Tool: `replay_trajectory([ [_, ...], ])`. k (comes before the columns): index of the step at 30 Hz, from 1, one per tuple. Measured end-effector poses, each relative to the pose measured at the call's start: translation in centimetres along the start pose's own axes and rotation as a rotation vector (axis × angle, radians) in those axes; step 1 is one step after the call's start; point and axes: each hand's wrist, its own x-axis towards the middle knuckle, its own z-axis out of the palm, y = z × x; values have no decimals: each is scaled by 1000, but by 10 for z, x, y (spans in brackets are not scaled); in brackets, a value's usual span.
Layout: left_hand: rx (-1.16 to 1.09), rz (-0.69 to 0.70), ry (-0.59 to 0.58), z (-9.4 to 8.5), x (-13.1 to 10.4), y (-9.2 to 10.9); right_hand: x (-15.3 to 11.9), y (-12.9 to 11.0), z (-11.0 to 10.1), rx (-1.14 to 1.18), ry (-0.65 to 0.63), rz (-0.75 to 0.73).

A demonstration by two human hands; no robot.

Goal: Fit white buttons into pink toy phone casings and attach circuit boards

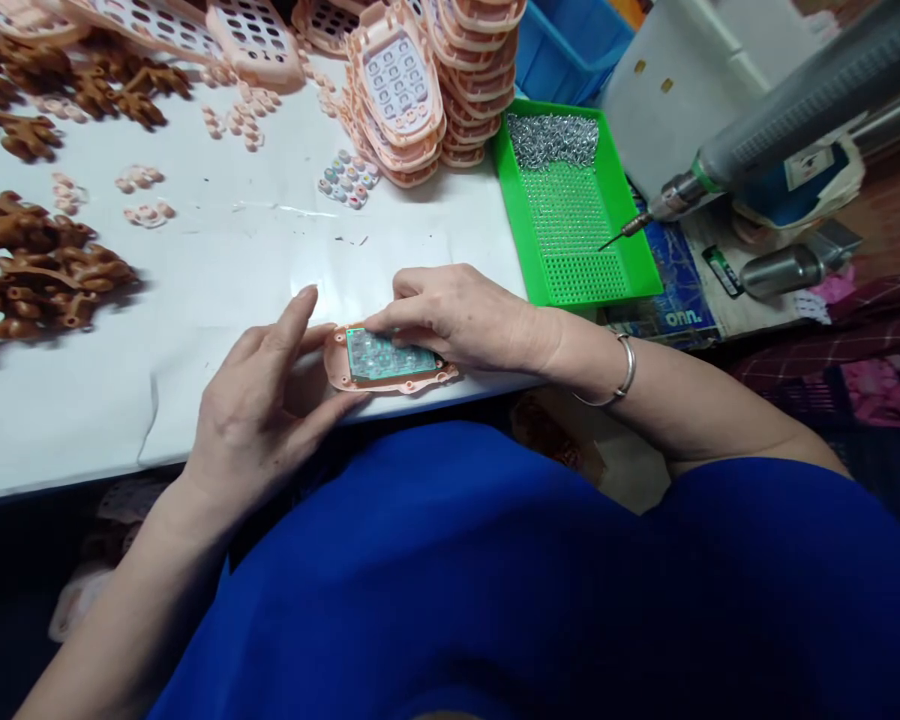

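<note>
Head view: pink shell [390, 365] (board up) — between both hands' grip.

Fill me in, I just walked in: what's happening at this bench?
A person is holding a pink shell at the white table's near edge. The left hand steadies it while the right hand presses a green circuit board into it. A stack of pink shells, a green screw tray and an electric screwdriver lie behind.

Person seen from above: bright blue short-sleeved top covering torso and upper arms; forearms bare. Right hand [461, 315] carries a thin silver bangle [624, 370] at the wrist (plain, unmarked); left hand [259, 415] unadorned
</note>
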Motion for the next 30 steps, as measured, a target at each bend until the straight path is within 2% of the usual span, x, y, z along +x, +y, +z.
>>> replay_trajectory([
  [3,-1,8,-39,-5,2,1,0,-4,-2,-6,-31,36],
  [6,64,85,-11,-7,8,9,-1,-7,-3,41,-7,31],
  [10,167,304,-69,3,19,21,-1,-7,-1,155,83,18],
  [13,209,348,-74,11,24,24,2,-7,2,184,112,37],
  [17,244,378,19,17,26,20,-6,-10,5,139,183,32],
  [18,217,391,44,18,27,18,-13,-12,3,119,270,-1],
  [19,176,400,38,18,27,17,-22,-14,-1,89,409,-34],
  [20,126,401,4,19,27,15,-33,-16,-7,42,610,-59],
  [22,47,363,-124,18,26,13,-59,-16,-23,-102,1117,-72],
  [23,23,335,-175,17,26,12,-72,-12,-34,-167,1383,-41],
  [24,8,309,-205,16,25,12,-82,-5,-44,-211,1585,-17],
  [25,0,282,-210,15,24,13,-89,5,-54,-152,1770,56],
  [26,-12,260,-205,14,22,14,-93,19,-64,-73,1838,66],
  [27,-24,243,-207,13,21,14,-93,36,-71,37,1795,-14],
  [28,-36,231,-205,11,19,15,-89,56,-78,252,1787,-76],
  [29,-49,224,-198,10,18,15,-84,77,-83,508,1676,-26],
  [30,-63,221,-187,9,16,16,-78,98,-88,700,1542,-42],
])
